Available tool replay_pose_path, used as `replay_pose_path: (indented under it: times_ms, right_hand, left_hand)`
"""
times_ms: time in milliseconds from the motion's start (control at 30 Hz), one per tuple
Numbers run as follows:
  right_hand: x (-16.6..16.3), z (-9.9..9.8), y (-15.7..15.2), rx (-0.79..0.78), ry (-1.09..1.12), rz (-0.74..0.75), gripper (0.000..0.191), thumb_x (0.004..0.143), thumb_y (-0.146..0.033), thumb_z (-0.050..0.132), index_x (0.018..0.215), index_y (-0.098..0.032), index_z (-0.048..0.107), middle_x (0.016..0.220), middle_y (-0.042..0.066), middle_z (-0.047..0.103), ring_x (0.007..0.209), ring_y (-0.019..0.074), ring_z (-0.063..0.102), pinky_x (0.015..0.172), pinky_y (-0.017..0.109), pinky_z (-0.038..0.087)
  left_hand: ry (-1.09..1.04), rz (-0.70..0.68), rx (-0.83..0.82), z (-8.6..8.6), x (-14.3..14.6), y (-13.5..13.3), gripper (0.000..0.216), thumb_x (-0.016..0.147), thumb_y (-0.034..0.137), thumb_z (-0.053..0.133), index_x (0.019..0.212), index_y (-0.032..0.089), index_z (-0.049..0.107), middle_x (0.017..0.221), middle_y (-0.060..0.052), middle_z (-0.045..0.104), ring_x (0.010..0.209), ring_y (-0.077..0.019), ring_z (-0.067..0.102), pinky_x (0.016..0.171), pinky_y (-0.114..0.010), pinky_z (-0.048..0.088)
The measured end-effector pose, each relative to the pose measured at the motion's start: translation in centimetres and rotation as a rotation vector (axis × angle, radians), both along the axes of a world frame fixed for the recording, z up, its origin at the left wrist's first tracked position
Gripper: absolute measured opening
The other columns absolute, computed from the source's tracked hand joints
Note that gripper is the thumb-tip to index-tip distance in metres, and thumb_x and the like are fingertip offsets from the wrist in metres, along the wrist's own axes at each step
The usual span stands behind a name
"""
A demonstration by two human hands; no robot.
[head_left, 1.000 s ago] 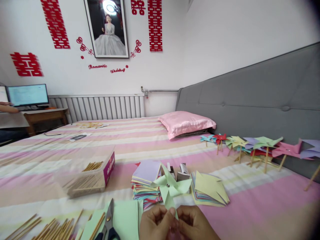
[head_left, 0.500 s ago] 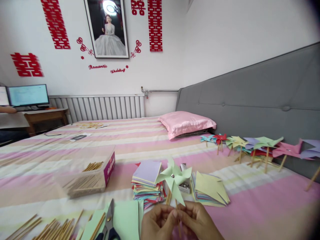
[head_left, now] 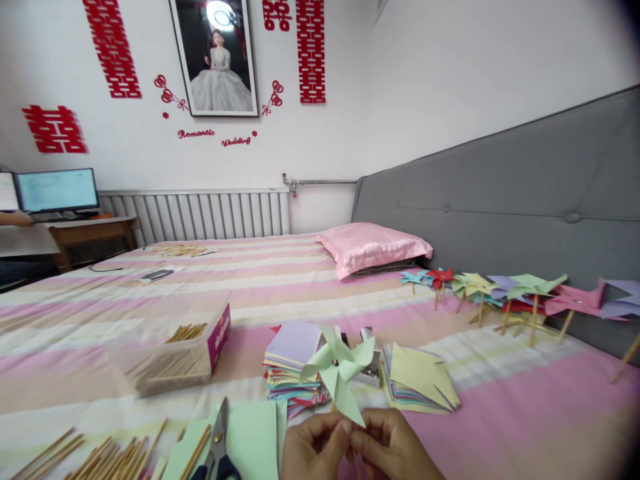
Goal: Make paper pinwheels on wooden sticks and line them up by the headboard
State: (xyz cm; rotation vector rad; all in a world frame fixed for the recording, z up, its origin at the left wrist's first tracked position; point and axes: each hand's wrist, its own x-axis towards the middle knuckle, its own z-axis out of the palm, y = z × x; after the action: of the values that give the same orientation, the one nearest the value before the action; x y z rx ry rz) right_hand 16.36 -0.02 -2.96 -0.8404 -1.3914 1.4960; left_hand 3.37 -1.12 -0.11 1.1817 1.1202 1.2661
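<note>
Pinwheel (head_left: pixel 336 372) (pale green) partly hides the paper stack (head_left: pixel 290 360) behind.

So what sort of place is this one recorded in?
Most likely a home bedroom: a wide bed with a striped sheet and pink pillow, a grey padded headboard, a framed wedding portrait on the wall. Left hand and right hand hold a green paper pinwheel.
</note>
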Motion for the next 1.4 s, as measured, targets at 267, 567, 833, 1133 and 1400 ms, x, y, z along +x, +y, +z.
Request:
replay_pose_path:
  times_ms: [267, 567, 833, 1133, 1400]
  right_hand:
    - [0.7, 0.8, -0.3, -0.031, 0.128, -0.162, 0.040, 0.065, -0.053, 0.064, 0.068, -0.014, 0.055, 0.044, -0.007, 0.042, 0.038, 0.0042, 0.030, 0.038, 0.017, 0.017]
    - [0.2, 1.4, -0.5, -0.011, 0.074, -0.244, 0.037, 0.060, -0.047, 0.070, 0.061, -0.013, 0.057, 0.044, -0.007, 0.040, 0.040, 0.0048, 0.032, 0.042, 0.019, 0.021]
    - [0.4, 0.9, -0.2, -0.005, 0.145, -0.345, 0.034, 0.064, -0.045, 0.067, 0.062, -0.014, 0.053, 0.044, -0.008, 0.038, 0.039, 0.0045, 0.032, 0.042, 0.019, 0.020]
    - [1.0, 0.6, 0.1, 0.048, 0.178, -0.424, 0.030, 0.069, -0.042, 0.064, 0.062, -0.015, 0.054, 0.048, -0.007, 0.041, 0.042, 0.0049, 0.033, 0.043, 0.019, 0.023]
    - [1.1, 0.4, 0.2, 0.032, 0.202, -0.460, 0.030, 0.069, -0.043, 0.065, 0.063, -0.015, 0.054, 0.050, -0.007, 0.042, 0.041, 0.0037, 0.033, 0.042, 0.018, 0.021]
  left_hand:
    - [0.200, 0.141, 0.086, -2.2, -0.3, 0.6, 0.032, 0.062, 0.041, 0.066, 0.057, 0.010, 0.068, 0.048, -0.003, 0.054, 0.047, -0.0109, 0.043, 0.047, -0.021, 0.033]
    - [0.360, 0.127, 0.130, -3.3, -0.1, 0.9, 0.031, 0.066, 0.039, 0.056, 0.062, 0.011, 0.069, 0.055, -0.006, 0.059, 0.052, -0.0164, 0.051, 0.054, -0.026, 0.041]
    - [0.314, 0.126, 0.102, -3.1, -0.1, 0.9, 0.029, 0.065, 0.038, 0.057, 0.060, 0.012, 0.068, 0.054, -0.005, 0.056, 0.053, -0.0157, 0.049, 0.055, -0.025, 0.041]
    - [0.268, 0.144, 0.067, -3.1, 0.1, 0.8, 0.029, 0.063, 0.039, 0.061, 0.059, 0.011, 0.067, 0.050, -0.003, 0.052, 0.048, -0.0128, 0.044, 0.051, -0.023, 0.038]
    - [-0.040, 0.072, -0.099, -2.4, 0.1, 0.6, 0.043, 0.048, 0.051, 0.073, 0.057, 0.010, 0.065, 0.045, 0.000, 0.049, 0.044, -0.0073, 0.038, 0.045, -0.020, 0.029]
